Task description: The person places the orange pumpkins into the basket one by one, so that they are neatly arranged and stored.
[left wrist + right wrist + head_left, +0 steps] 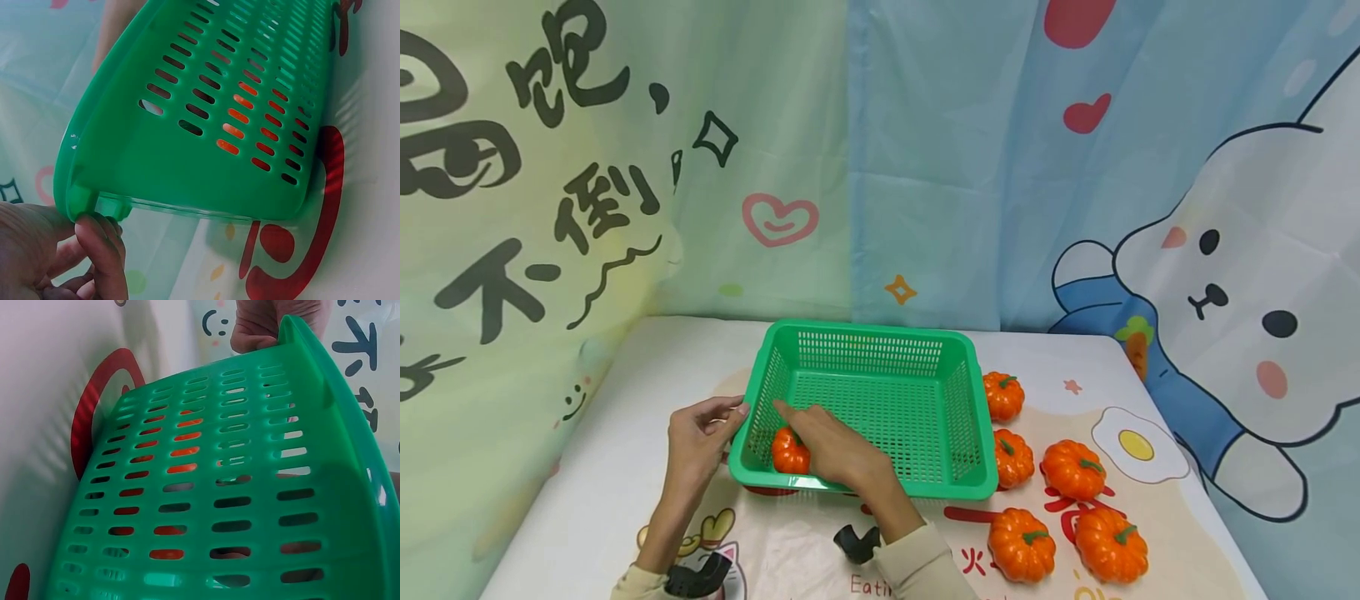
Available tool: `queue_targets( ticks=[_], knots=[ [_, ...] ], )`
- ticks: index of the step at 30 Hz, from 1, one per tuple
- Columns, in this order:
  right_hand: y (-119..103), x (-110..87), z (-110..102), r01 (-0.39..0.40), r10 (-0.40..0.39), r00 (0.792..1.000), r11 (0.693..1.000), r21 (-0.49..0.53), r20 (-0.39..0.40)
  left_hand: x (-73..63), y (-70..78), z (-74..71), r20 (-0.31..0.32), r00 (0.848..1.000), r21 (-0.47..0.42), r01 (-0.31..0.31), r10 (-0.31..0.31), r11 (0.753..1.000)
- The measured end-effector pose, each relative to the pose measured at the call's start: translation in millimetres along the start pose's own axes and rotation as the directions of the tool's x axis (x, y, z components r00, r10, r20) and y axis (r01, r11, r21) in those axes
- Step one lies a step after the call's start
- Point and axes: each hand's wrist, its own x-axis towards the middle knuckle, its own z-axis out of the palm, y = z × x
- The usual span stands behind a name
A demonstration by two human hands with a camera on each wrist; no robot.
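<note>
One small orange pumpkin (789, 452) is in the green basket (880, 336), at its near-left corner, on the perforated floor. Orange shows through the wall slots in both wrist views, so it sits close against that wall.

Right hand (835, 446) reaches over the near rim into the basket, lying on/over the pumpkin. Fingers look fairly extended, index pointing far-left. Cannot tell if it's gripping the pumpkin or has let go; the palm hides the contact.

Left hand (700, 433) is at the basket's left rim, fingertips pinching the corner lip. Left wrist view confirms this: thumb and finger curled at the rim's edge, steadying it.

Progress, my read: one in, five out. Remaining pumpkins are on the mat right of the basket: two just beside the right wall (1003, 395) (1012, 458), one further right (1073, 468), two nearer the camera (1022, 544) (1111, 543). So early stage, roughly a sixth done if all go in.

Basket sits flat on the table (625, 433), printed curtain behind.
</note>
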Motion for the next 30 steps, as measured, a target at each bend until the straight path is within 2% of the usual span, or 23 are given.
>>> queue_targets(
  ticks=[9, 21, 30],
  knots=[
    [3, -8.4, -6, -0.017, 0.018, 1.0, 0.999, 0.044, -0.017, 0.1, -0.1, 1.6, 0.005, 1.0, 0.008, 0.02, -0.02, 1.0],
    [3, -31.8, -25, -0.144, 0.15, 0.988, 0.982, 0.126, -0.046, 0.2, 0.7, -0.9, -0.012, 1.0, 0.028, 0.026, -0.026, 0.999],
    [10, -48.6, -41, -0.184, 0.2, 0.976, 0.97, 0.161, -0.085, 0.5, -0.3, -0.3, -0.01, 1.0, 0.008, 0.02, -0.02, 1.0]
  ],
)
